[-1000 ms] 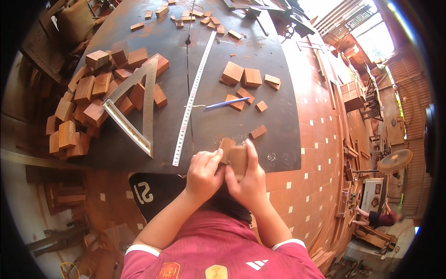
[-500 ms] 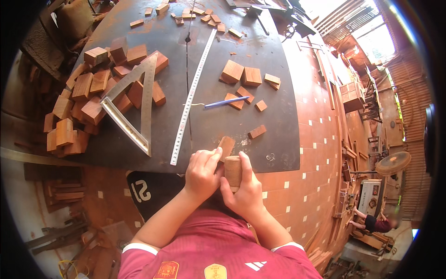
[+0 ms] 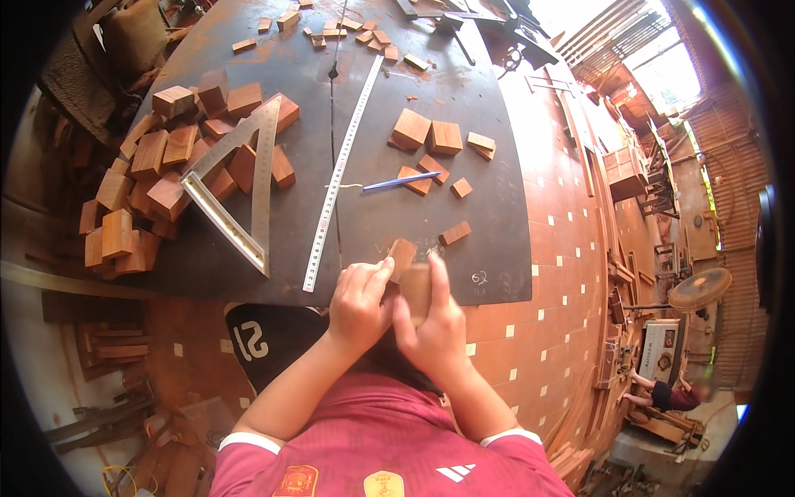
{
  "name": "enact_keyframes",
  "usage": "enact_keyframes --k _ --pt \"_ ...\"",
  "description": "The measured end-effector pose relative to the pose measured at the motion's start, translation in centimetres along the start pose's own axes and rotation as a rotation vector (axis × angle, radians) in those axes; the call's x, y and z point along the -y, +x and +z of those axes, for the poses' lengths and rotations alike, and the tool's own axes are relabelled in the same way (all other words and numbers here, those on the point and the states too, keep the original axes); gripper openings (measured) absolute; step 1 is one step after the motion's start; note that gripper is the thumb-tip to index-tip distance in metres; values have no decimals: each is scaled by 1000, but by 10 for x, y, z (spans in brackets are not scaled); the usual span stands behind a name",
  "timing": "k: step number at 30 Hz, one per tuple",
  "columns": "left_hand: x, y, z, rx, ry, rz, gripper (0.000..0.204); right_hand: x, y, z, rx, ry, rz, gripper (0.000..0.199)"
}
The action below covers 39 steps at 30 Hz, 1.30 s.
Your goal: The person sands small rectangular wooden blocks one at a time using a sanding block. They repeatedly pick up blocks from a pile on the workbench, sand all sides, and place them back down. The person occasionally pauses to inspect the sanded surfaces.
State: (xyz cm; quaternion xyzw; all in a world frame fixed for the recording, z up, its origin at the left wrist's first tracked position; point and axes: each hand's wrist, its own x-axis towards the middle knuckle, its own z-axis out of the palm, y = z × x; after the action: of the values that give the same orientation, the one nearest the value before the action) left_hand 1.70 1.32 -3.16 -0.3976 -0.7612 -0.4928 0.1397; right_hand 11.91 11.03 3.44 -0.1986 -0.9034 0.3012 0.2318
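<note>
Both of my hands work close together over the near edge of the dark table [image 3: 290, 211]. My left hand [image 3: 358, 300] is closed on a small reddish-brown wooden block [image 3: 402, 258], its fingers along the block's left side. My right hand [image 3: 435, 321] grips a tan block [image 3: 416, 291] between thumb and fingers. Motion blurs that tan block, and I cannot make out its exact kind. The two blocks meet or nearly touch; the contact between them is hard to see. Just beyond my right fingertips lies a small loose wooden block [image 3: 454, 233].
A heap of wooden blocks [image 3: 149, 156] fills the table's left side, with a metal triangle square [image 3: 263, 178] leaning on it. A white ruler [image 3: 341, 174], a blue pen [image 3: 402, 181] and several blocks [image 3: 411, 129] lie farther in. Another person [image 3: 675, 398] is far right.
The tan block in my right hand has tilted and shifted slightly up toward the block in my left. My left hand has stayed nearly in place.
</note>
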Motion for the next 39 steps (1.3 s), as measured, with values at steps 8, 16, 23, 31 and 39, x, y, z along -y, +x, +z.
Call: enact_keyframes --k 8,16,23,31,39 --pt "2 -3 0 18 -16 -16 49 8 -6 4 25 -2 79 87" --pt "0 -1 3 -15 -14 -31 51 3 20 2 55 9 160 85" --pt "2 1 2 -2 14 9 46 8 -4 -2 50 33 76 83" --pt "-1 0 1 -5 10 -19 51 4 4 2 54 41 163 87" --pt "1 6 4 -27 44 -14 48 -8 40 3 71 -8 255 84"
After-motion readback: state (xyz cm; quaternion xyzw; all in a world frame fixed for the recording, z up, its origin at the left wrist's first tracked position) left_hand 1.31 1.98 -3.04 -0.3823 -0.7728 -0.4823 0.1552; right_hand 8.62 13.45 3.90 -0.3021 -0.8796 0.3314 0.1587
